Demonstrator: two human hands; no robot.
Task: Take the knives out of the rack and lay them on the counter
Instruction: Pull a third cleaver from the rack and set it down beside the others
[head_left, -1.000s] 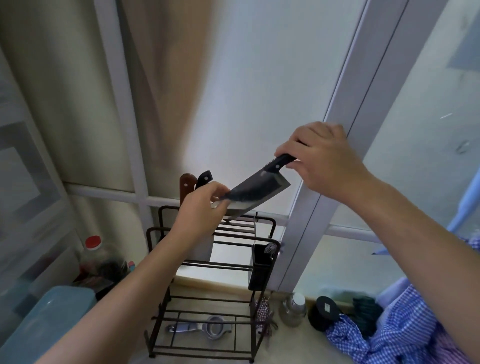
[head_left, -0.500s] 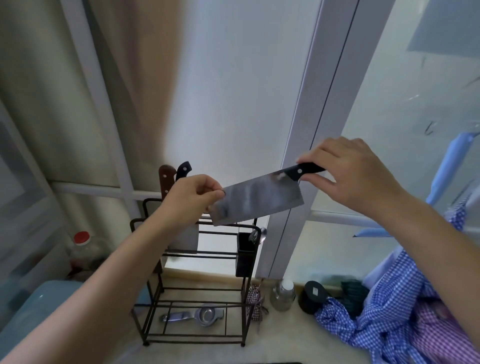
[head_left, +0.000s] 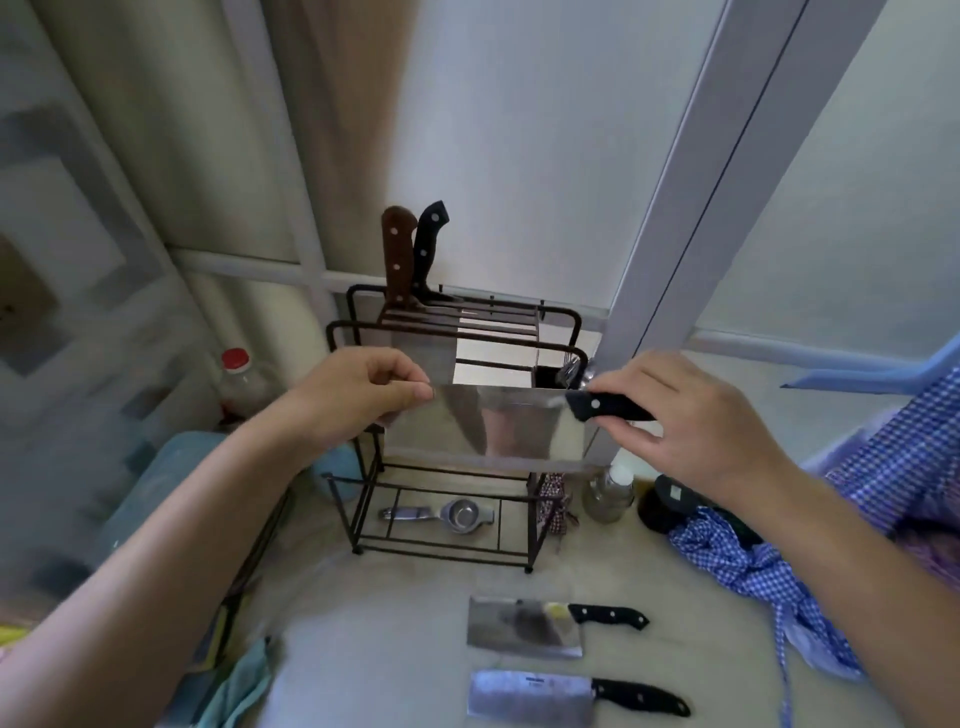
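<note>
A cleaver (head_left: 493, 426) is held level in the air in front of the rack (head_left: 457, 364), above the table (head_left: 395, 613). Its far end is pinched by the left hand (head_left: 358, 395), and its black handle is clamped in the right hand (head_left: 685, 415). Two knives (head_left: 410, 254) are left standing in the rack. Bare table is seen between the rack's feet and two cleavers (head_left: 524, 626) laid flat, handles to the right. A checked cloth (head_left: 779, 571) is bunched at the right edge.
</note>
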